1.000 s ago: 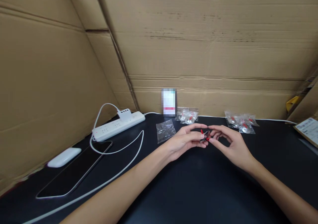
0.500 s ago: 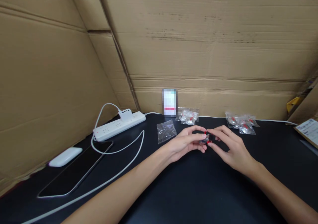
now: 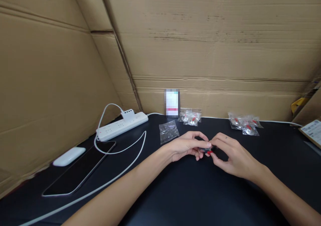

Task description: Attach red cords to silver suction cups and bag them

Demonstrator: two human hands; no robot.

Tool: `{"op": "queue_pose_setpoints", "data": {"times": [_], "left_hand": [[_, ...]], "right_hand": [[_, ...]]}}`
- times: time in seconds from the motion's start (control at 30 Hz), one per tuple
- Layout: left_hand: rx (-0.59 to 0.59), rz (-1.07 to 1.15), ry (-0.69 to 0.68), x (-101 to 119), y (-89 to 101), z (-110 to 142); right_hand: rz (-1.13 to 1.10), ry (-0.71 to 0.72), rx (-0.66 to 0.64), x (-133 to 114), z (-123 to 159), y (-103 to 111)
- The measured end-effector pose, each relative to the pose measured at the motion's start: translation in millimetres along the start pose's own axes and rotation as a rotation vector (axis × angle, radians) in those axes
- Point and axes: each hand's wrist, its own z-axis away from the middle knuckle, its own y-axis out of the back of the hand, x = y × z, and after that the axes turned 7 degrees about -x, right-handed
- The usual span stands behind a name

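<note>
Between my fingertips is a small dark metallic piece with red parts (image 3: 209, 152), mostly hidden by the fingers. My left hand (image 3: 184, 147) pinches it from the left, thumb on top and fingers curled beneath. From the right, my right hand (image 3: 233, 155) has its thumb at the red part and its forefinger on the far side. Both hands are closed on the piece, just above the black tabletop. Behind my left hand lies a flat clear plastic bag (image 3: 168, 132).
Clear packets with round silvery pieces and red bits lie at the back, one group (image 3: 192, 118) near a propped phone-like screen (image 3: 172, 103), another (image 3: 245, 124) to the right. A white power strip (image 3: 122, 127), cable, dark phone (image 3: 77, 172) and white case (image 3: 69, 156) occupy the left. Cardboard walls (image 3: 200, 52) enclose the table.
Both hands have lowered slightly toward me with the small piece. It has turned in my fingers, and a red part that stood up earlier no longer shows above the left thumb.
</note>
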Motion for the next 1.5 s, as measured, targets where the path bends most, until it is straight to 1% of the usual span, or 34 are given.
{"op": "queue_pose_setpoints", "data": {"times": [0.2,0.43,0.53,0.63,0.77,0.87,0.9,0.93,0.97,1.0,1.03,1.1,1.13,1.17,1.2,1.27,1.33,1.4,1.5], "left_hand": [[-0.013,0.003,0.021,1.6,2.2,0.6],[-0.143,0.089,0.039,5.3,6.8,1.2],[-0.187,0.147,0.041,5.9,9.4,0.4],[-0.204,0.205,0.07,5.2,11.8,-1.3],[-0.184,0.206,0.063,3.3,9.3,-3.2],[-0.096,0.121,0.006,4.4,5.1,-3.5],[-0.038,0.077,-0.018,5.9,5.2,-3.1],[0.043,0.01,-0.046,8.2,6.8,-2.2],[0.151,-0.091,-0.079,11.3,10.4,-0.5],[0.279,-0.227,-0.117,15.0,16.1,2.1],[0.435,-0.424,-0.158,19.1,23.9,5.7],[0.728,-0.887,-0.24,26.9,45.3,15.1],[0.831,-1.069,-0.239,29.9,57.9,20.4],[0.872,-1.204,-0.204,31.7,70.8,25.4],[0.879,-1.304,-0.156,32.1,83.4,29.9],[0.81,-1.418,-0.072,28.7,105.1,35.7],[0.694,-1.342,-0.016,21.7,119.5,36.8],[0.659,-1.306,-0.004,14.8,125.9,34.5],[0.672,-1.264,-0.032,11.2,122.1,28.8]], "right_hand": [[-0.155,-0.045,0.055,3.6,0.3,-3.0],[-0.268,-0.067,0.127,2.3,-2.4,-6.3],[-0.322,-0.109,0.153,0.9,-3.6,-6.1],[-0.403,-0.164,0.167,1.4,-4.0,-7.9],[-0.589,-0.262,0.189,4.4,-4.3,-13.3],[-0.746,-0.35,0.23,7.8,-4.8,-16.3],[-0.783,-0.38,0.245,9.1,-4.9,-16.8],[-0.811,-0.41,0.257,10.4,-5.1,-16.8],[-0.833,-0.437,0.267,11.7,-5.2,-16.6],[-0.849,-0.462,0.274,13.0,-5.4,-16.2],[-0.861,-0.483,0.281,14.2,-5.5,-15.7],[-0.876,-0.517,0.289,16.2,-5.6,-14.9],[-0.88,-0.529,0.295,17.1,-5.6,-14.8],[-0.883,-0.537,0.301,18.0,-5.7,-15.0],[-0.884,-0.543,0.303,18.8,-5.7,-15.4],[-0.887,-0.548,0.298,20.1,-5.6,-16.8],[-0.891,-0.552,0.287,20.8,-5.7,-18.1],[-0.897,-0.555,0.275,19.8,-6.1,-18.4],[-0.908,-0.549,0.266,13.2,-7.4,-16.8]]}}
